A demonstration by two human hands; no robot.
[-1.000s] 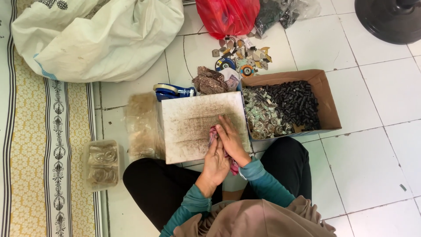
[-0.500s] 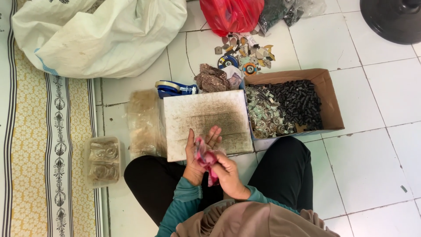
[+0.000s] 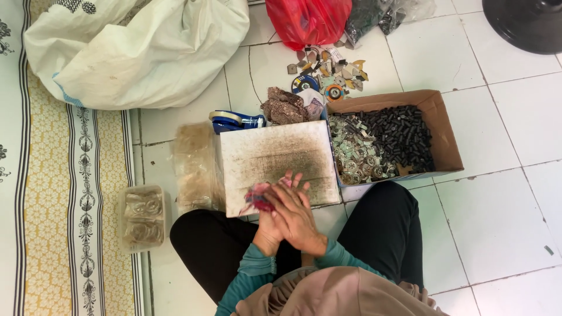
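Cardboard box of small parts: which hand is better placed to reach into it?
Probably the right hand: it lies on top, on the side of the cardboard box. The left hand sits underneath, by the pink-red piece.

Teal sleeves (image 3: 249, 275), black trousers (image 3: 216, 246), tan headscarf (image 3: 339, 295)

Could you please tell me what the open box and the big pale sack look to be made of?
The open box looks like plain brown corrugated cardboard, matte, with folded flaps. The big pale sack seems soft woven plastic or cloth, judging by its slack creases; the weave is too fine to tell.
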